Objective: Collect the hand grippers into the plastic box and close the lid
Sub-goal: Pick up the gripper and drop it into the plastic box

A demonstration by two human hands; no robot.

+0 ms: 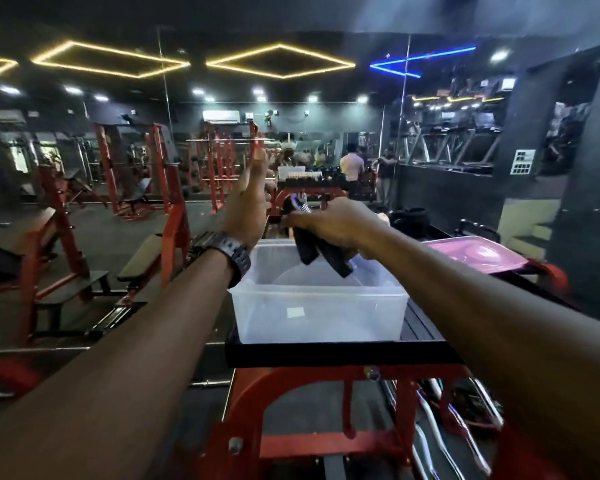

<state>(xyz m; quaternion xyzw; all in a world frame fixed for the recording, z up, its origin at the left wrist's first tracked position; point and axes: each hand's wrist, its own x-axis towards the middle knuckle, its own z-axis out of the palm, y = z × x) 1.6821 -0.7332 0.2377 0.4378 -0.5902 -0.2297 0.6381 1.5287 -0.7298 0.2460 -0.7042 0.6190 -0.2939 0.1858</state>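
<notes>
Item: hand gripper (321, 252), black handles, steel spring at top. Held in my right hand (329, 225), fingers closed around its upper part, handles dangling over the far rim of the plastic box (317, 306).

Box: clear, open, on the counter (340, 353); looks empty.

Lid (478, 252): pink, lying to the right, apart from the box.

My left hand (248, 206): raised, fingers open, holding nothing.

Risks, as I judge them: released here, the gripper could strike the rim and fall behind the counter; a hard drop might shift the light box. I cannot tell whether more grippers remain.
</notes>
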